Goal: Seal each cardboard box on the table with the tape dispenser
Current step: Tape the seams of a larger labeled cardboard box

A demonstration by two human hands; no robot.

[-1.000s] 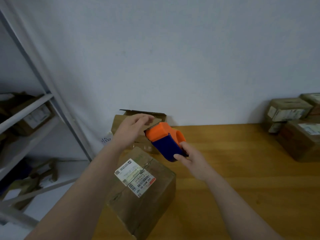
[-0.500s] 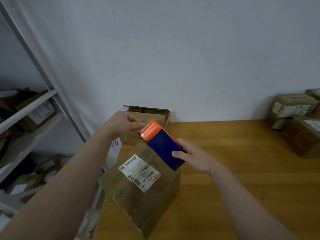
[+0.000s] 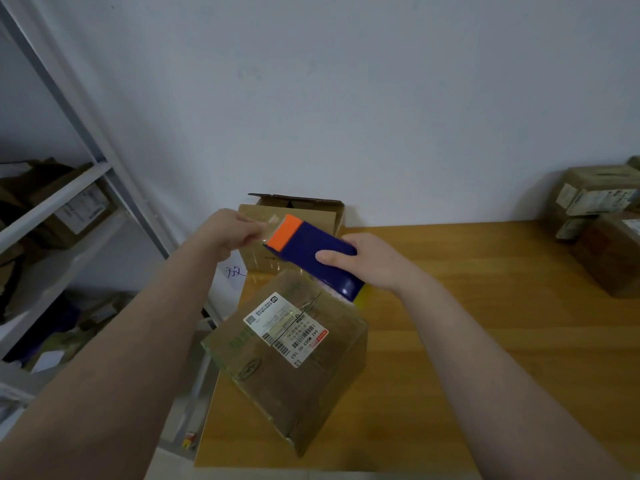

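Dispenser (image 3: pixel 311 251) in right hand (image 3: pixel 374 261), left (image 3: pixel 228 233) seemingly pinching tape (image 3: pixel 272 221).

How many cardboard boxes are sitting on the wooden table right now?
5: labelled box front-left, open box behind it by the wall, and at far right an upper box, a small lower box and a dark front box. More may be cut off there.

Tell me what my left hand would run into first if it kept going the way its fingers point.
Probably the orange end of the tape dispenser: the left hand points right at it, fingers seemingly pinching the tape end there. The open box sits behind; depth is unclear.
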